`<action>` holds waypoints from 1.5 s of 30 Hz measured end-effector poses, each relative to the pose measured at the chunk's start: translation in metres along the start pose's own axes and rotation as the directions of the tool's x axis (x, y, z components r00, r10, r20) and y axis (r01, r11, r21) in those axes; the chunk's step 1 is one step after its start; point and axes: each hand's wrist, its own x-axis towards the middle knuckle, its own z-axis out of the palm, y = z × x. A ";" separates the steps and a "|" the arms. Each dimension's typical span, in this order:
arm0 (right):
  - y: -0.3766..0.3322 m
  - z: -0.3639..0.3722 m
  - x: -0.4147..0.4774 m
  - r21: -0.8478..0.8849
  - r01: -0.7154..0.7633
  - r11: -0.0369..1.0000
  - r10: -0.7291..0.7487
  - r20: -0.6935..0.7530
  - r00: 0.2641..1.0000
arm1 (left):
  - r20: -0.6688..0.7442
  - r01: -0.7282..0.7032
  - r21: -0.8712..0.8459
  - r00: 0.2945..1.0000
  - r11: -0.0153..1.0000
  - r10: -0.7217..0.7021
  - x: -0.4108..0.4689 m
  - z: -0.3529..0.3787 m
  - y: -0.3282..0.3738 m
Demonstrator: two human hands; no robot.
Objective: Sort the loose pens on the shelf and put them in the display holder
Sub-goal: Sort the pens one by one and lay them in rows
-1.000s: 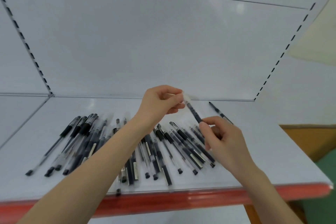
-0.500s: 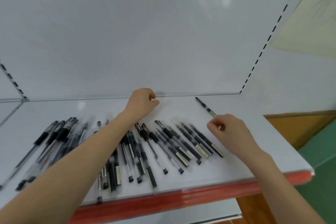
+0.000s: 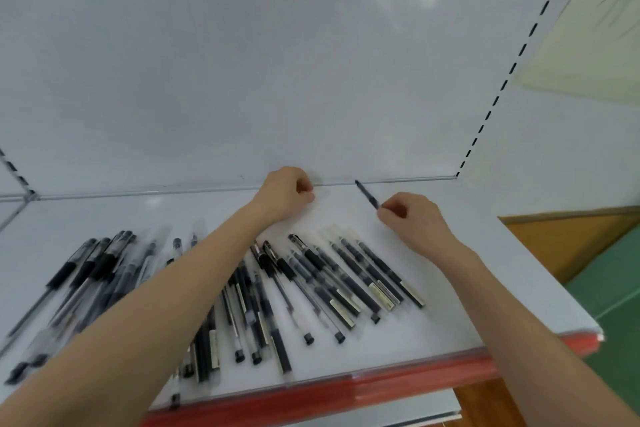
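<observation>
Now the right hand is over the shelf toward its back right corner. Its grip is closed: thumb and forefinger pinch the lower end of a black pen. That pen slants away from the hand, and its far tip reaches almost to the shelf's back edge.

The left hand sits at the middle of the back edge, knuckles up, its fingers curled under. I cannot tell whether that grip holds anything, as the fingertips are tucked out of sight.

The loose pens lie flat across the front half of the shelf in a rough row, well apart from both hands. They are black or clear-barrelled, and most slant from the back left toward the front right. One tidy batch lies in front of the right hand, side by side and touching. A messier batch lies under the left forearm, reaching close to the front edge. A third, overlapping heap lies toward the front left corner.

A red strip runs along the shelf's front edge. Behind the shelf stands a plain white back panel, and a slotted upright rises from the back right corner. Beyond the right edge are a brown wooden surface and green floor.
</observation>
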 end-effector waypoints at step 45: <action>-0.089 -0.027 -0.105 0.519 0.351 0.779 -0.347 -0.109 0.931 | 0.042 0.045 -0.847 0.999 0.530 -0.017 -0.117 -0.082 0.043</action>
